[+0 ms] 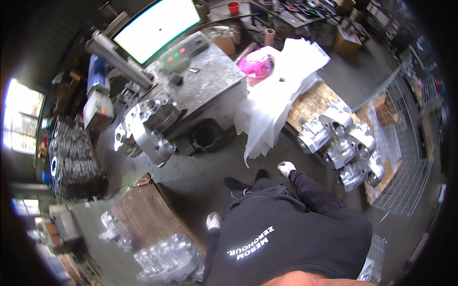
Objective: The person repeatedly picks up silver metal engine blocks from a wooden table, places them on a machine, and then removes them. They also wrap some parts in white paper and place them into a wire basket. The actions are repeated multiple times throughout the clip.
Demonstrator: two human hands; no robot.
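Note:
My left hand (213, 220), in a white glove, hangs low at my side by the edge of a brown board-topped table (148, 209). Its fingers are too small and blurred to read, and no object shows in it. My right hand (286, 168), also gloved in white, is held out in front of my right hip with its fingers loosely apart and nothing seen between them. It is nearest to a stack of silver cast metal housings (341, 145) on a board to the right, without touching them. Another large metal casting (148, 136) is mounted near the machine on the left.
A lit monitor (157, 28) stands behind a grey worktable (210, 71). White sheeting (272, 105) and a pink bag (256, 64) lie ahead. More castings (169, 257) rest at the lower left. Stacked parts (74, 162) fill a left rack; wire mesh (405, 186) borders the right.

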